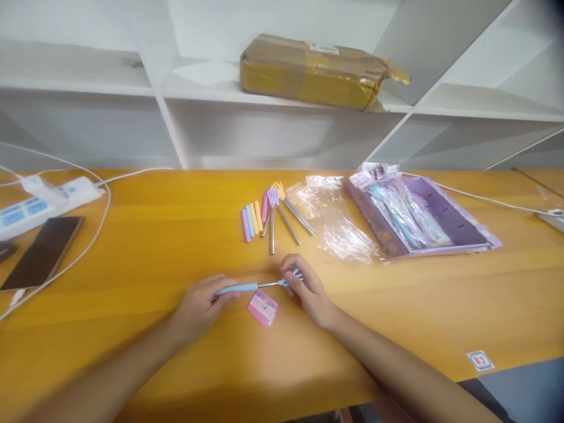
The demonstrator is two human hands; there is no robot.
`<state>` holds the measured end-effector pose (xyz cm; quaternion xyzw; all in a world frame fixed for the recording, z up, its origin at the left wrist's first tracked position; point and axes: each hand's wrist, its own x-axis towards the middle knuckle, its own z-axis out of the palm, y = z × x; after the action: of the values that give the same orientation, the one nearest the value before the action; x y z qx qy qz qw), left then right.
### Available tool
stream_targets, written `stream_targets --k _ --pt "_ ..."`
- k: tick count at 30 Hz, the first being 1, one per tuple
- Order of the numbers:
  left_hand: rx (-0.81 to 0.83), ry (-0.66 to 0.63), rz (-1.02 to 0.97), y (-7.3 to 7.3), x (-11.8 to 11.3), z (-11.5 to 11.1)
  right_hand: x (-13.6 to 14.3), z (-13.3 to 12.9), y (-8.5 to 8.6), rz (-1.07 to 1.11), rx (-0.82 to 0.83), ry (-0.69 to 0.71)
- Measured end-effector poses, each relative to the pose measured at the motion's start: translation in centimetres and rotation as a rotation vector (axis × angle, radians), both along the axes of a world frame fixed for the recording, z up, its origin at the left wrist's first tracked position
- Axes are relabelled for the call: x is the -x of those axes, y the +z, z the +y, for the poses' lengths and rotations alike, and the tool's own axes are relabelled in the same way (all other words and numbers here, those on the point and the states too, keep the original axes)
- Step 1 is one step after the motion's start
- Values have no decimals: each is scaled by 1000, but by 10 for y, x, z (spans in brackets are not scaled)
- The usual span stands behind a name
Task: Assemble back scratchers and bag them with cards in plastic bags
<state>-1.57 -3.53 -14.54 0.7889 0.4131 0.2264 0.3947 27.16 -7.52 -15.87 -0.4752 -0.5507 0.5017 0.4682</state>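
A light-blue back scratcher [240,288] with a short metal rod lies level between my hands, above the table. My left hand [205,302] is closed around its blue handle. Around the claw-shaped head at the other end, the fingers of my right hand [306,288] are curled. Just below it a small pink printed card [263,308] lies on the wood. Farther back sit several loose coloured handles [252,220] in purple, blue, yellow and pink. Beside them are metal rods with claw heads, one purple [273,197] and others yellow [279,188].
Clear plastic wrappers [343,229] lie right of the rods, by a purple box [449,217] holding bagged back scratchers [399,208]. At left are a phone [42,252], a power strip [48,202] and white cables. A taped cardboard parcel [312,70] rests on the shelf.
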Motion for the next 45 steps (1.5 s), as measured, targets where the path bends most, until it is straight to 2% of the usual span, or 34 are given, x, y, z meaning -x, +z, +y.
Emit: stream_targets --k 8,12,15,19,22,24,26,28,32,35,38,41,45 --pt "15 -26 27 3 0 1 2 3 7 46 34 31" --pt "24 0 33 17 1 11 -8 17 21 61 63 58" --pt "-62 17 70 47 0 20 -14 31 42 59 22 -12" --pt "-250 -84 193 112 -5 30 -11 54 92 25 -188 -73" --pt "-402 -17 208 158 -8 29 -3 66 135 60 -384 -116" --pt "-491 53 194 175 -11 25 3 67 157 101 -488 -142" --pt "-563 118 168 180 -15 20 8 66 169 102 -558 -168" --pt "-603 158 149 176 -19 16 10 64 172 64 -585 -176" --pt "-625 171 172 159 -24 10 11 65 163 -3 -551 -129" --pt "-718 160 212 156 -26 -2 12 66 154 17 -503 -100" --pt "-845 117 239 164 -29 -20 16 66 145 66 -460 -73" --pt "-896 81 273 175 -29 -29 20 66 138 90 -435 -45" --pt "-963 174 317 185 -17 -17 18 64 147 -7 -400 28"
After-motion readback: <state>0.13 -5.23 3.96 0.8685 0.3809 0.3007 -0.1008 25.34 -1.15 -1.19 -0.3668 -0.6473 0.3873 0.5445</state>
